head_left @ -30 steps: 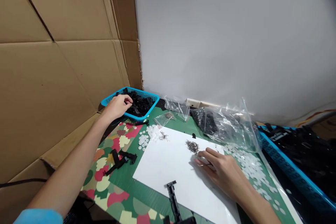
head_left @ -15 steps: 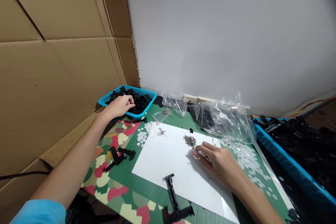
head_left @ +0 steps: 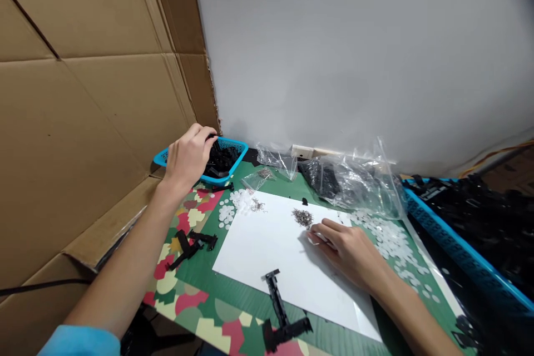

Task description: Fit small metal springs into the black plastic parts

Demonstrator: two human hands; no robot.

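Note:
My left hand (head_left: 188, 154) is over the small blue basket (head_left: 238, 162) of black plastic parts (head_left: 221, 158), its fingers curled around a black piece at the basket's back edge. My right hand (head_left: 340, 245) rests low over the white paper (head_left: 258, 250), thumb and fingertips pinched together; what they hold, if anything, is too small to name. Just beyond those fingertips lies a pile of tiny metal pieces (head_left: 302, 217). A smaller cluster (head_left: 257, 205) sits near the paper's back left corner. One black T-shaped part (head_left: 280, 311) lies across the paper's front edge.
More black parts (head_left: 189, 247) lie at the left. White discs (head_left: 394, 247) are scattered right of the paper, others (head_left: 226, 214) to its left. Plastic bags (head_left: 354, 181) stand along the wall. A large blue basket (head_left: 467, 250) of black parts is at the right; cardboard (head_left: 104, 111) rises on the left.
My left hand has lifted and moved toward the back of the small basket, its fingers now around a black piece. My right hand stays nearly where it was. The view has shifted slightly.

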